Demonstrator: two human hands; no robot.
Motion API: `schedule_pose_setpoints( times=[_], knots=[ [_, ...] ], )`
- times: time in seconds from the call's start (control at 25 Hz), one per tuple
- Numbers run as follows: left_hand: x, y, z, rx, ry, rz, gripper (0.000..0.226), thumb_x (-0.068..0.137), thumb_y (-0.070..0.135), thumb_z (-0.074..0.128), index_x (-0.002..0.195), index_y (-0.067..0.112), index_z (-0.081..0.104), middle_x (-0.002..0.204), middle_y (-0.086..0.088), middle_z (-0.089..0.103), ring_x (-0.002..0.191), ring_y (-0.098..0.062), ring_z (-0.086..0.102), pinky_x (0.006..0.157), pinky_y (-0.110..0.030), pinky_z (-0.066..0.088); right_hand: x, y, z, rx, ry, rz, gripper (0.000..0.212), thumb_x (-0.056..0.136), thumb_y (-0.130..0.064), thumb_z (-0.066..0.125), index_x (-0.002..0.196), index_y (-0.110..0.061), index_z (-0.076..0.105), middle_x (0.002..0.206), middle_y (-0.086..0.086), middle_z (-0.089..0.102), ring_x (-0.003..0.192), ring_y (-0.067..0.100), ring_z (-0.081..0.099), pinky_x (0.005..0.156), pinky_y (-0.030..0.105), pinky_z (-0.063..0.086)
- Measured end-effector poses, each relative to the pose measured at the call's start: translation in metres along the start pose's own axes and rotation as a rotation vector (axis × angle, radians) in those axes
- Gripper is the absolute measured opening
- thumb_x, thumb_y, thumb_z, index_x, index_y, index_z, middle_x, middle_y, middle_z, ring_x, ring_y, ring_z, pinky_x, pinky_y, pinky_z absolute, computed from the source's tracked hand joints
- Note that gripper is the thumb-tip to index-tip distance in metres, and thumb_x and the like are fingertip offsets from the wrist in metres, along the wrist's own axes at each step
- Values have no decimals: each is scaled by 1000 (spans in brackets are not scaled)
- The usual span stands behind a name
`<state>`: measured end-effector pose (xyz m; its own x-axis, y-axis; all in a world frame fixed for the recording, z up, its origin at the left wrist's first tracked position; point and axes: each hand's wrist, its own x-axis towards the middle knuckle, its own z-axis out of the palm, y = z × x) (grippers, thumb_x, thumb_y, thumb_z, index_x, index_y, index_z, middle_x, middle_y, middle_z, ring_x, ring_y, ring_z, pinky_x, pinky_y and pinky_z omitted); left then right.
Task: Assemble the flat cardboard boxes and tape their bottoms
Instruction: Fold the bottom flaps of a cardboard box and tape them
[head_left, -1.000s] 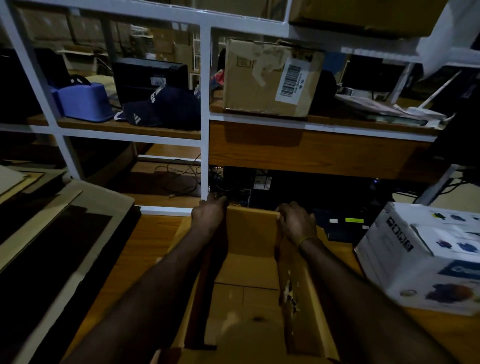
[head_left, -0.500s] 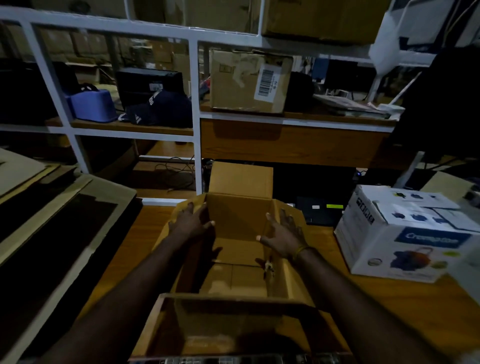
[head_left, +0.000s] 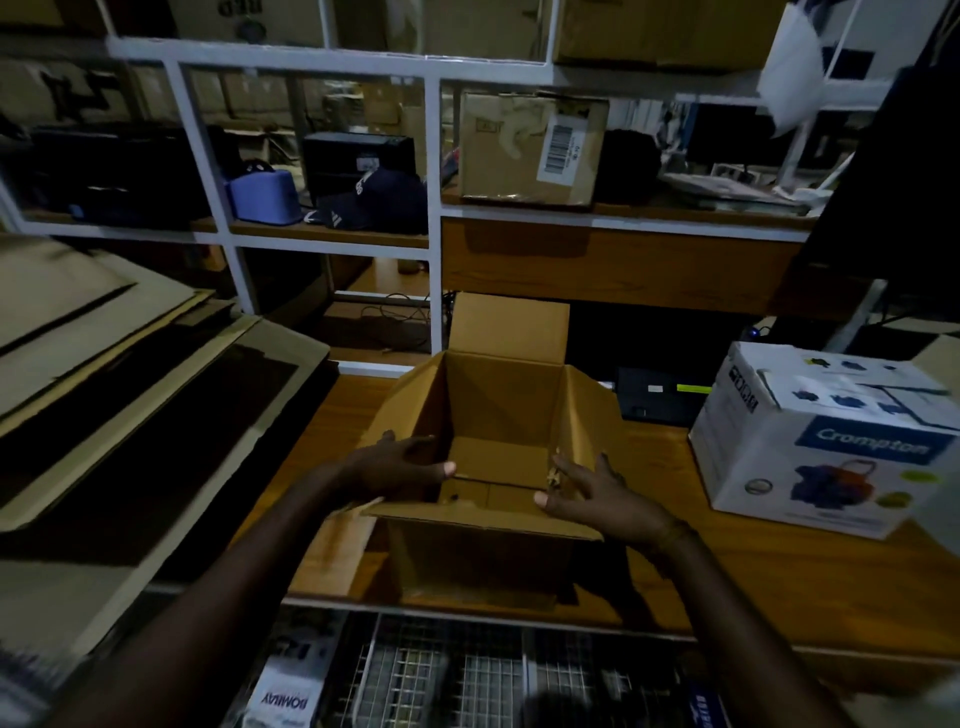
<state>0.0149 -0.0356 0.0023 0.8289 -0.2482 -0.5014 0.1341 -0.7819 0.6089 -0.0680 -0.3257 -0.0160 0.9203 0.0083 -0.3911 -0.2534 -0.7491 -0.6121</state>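
A brown cardboard box (head_left: 498, 405) stands upright and open on the wooden table (head_left: 727, 587), its four top flaps spread outward and its folded bottom visible inside. My left hand (head_left: 395, 465) lies on the box's left side flap near the front corner, fingers straight and thumb pointing inward. My right hand (head_left: 597, 491) is at the right side flap by the front corner, fingers spread and touching the cardboard. Neither hand curls round anything.
A stack of flat cardboard sheets (head_left: 104, 395) lies to the left. A white Crompton carton (head_left: 831, 441) stands on the table at right. White shelving (head_left: 434, 218) with boxes and a cap rises behind. A wire rack (head_left: 467, 675) sits below the table's front edge.
The box now sits farther from me and stands fully upright. Both hands have drawn back from its far wall to the near ends of the side flaps.
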Motion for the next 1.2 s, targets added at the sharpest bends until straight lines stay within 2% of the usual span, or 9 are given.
schedule_pose_setpoints(
  times=[0.28, 0.36, 0.48, 0.6, 0.72, 0.84, 0.96, 1.04, 1.2],
  knots=[
    [-73, -19, 2, -35, -143, 182, 87, 59, 70, 78, 136, 62, 37, 164, 8, 8, 149, -29, 10, 116, -51, 23, -55, 0, -1, -149, -128, -60, 110, 63, -75, 66, 153, -49, 9, 162, 8, -23, 148, 38, -16, 119, 61, 6],
    [-75, -31, 25, 118, -27, 200, 85, 63, 69, 75, 137, 60, 35, 164, 9, -2, 150, -32, -8, 117, -59, 14, -64, 4, 22, -338, 8, -61, 108, 68, -75, 66, 154, -46, 9, 161, 7, -25, 147, 38, -20, 117, 62, 0],
    [-74, -46, 60, 381, 141, 269, 114, 39, 98, 50, 142, 61, 17, 164, 4, -8, 145, -38, -23, 115, -64, 4, -73, 7, 66, -399, 321, -70, 93, 80, -71, 59, 153, -45, 8, 162, 5, -23, 148, 36, -20, 117, 61, -3],
    [-78, -57, 80, 529, 290, 302, 107, 57, 87, 54, 147, 53, 8, 162, 3, -15, 141, -37, -30, 116, -62, 7, -78, 12, 94, -221, 524, -137, 61, 98, -42, 51, 151, -47, 21, 165, 1, -15, 148, 27, -23, 121, 57, -1],
    [-85, -64, 87, 516, 329, 374, 89, 74, 71, 60, 145, 55, 8, 158, 9, -21, 134, -26, -32, 117, -62, 11, -74, 24, 106, -134, 627, -287, 63, 94, 1, 48, 140, -42, 49, 165, -1, 2, 150, 27, -15, 122, 51, 10],
    [-91, -67, 86, 471, 335, 409, 81, 86, 50, 67, 146, 52, 13, 159, 14, -16, 145, -19, -14, 119, -49, 16, -75, 29, 108, 2, 738, -350, 59, 90, 12, 50, 126, -33, 66, 160, 1, 24, 151, 27, 8, 120, 50, 20],
    [-92, -60, 83, 417, 373, 372, 90, 80, 42, 76, 152, 41, 22, 163, 10, 1, 146, -21, 23, 111, -38, 37, -76, 25, 111, 100, 843, -242, 35, 94, -18, 62, 126, -31, 65, 146, 5, 41, 134, 26, 36, 105, 48, 42],
    [-88, -51, 83, 485, 396, 308, 92, 78, 39, 79, 151, 43, 22, 162, 4, 9, 137, -25, 38, 103, -39, 46, -76, 19, 113, 68, 783, -145, 47, 92, -32, 66, 138, -33, 54, 139, 6, 40, 123, 23, 40, 97, 37, 44],
    [-78, -28, 91, 603, 475, 204, 90, 78, 38, 78, 149, 44, 24, 151, -4, 28, 121, -30, 50, 92, -39, 51, -74, 2, 107, -14, 629, -105, 69, 88, -28, 72, 148, -32, 39, 128, 3, 39, 111, 16, 45, 85, 25, 43]
  ],
)
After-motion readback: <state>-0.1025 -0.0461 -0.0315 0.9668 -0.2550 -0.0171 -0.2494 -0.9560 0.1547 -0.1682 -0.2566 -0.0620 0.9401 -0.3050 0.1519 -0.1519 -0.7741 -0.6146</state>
